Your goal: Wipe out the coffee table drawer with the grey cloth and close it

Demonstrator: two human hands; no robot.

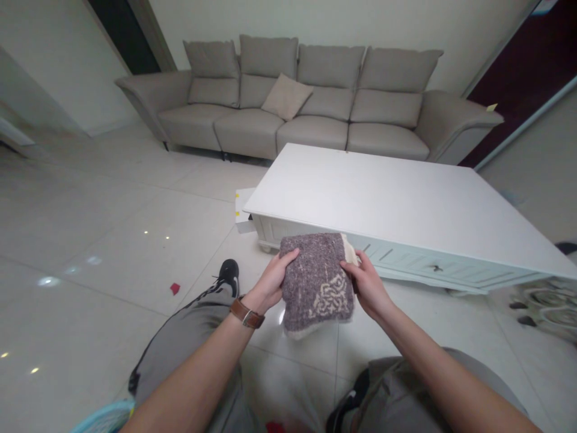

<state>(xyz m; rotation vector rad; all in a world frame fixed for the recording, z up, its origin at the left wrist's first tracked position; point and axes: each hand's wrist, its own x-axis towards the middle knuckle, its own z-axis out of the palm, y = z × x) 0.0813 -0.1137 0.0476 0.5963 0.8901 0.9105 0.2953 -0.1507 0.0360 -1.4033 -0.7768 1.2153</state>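
A folded greyish-purple cloth [311, 276], perhaps a knitted piece or towel, hangs in the air between my two hands. Its lower right bears a cream swirling pattern, and cream edging shows on the right and along the bottom. My left hand [274, 279] grips the left edge, thumb on top and fingers behind. On the right edge, my right hand [366, 281] pinches the cloth near its upper corner. The fingers under the cloth are partly hidden. A brown watch strap [247, 313] circles my left wrist.
Ahead stands a white coffee table [383, 192] with a drawer front. Behind it is a grey sofa [315, 129] with a beige cushion [287, 97]. A white box [244, 224] sits by the table's left end. A red scrap [175, 288] and a light-blue basket rim [103, 416] are at left.
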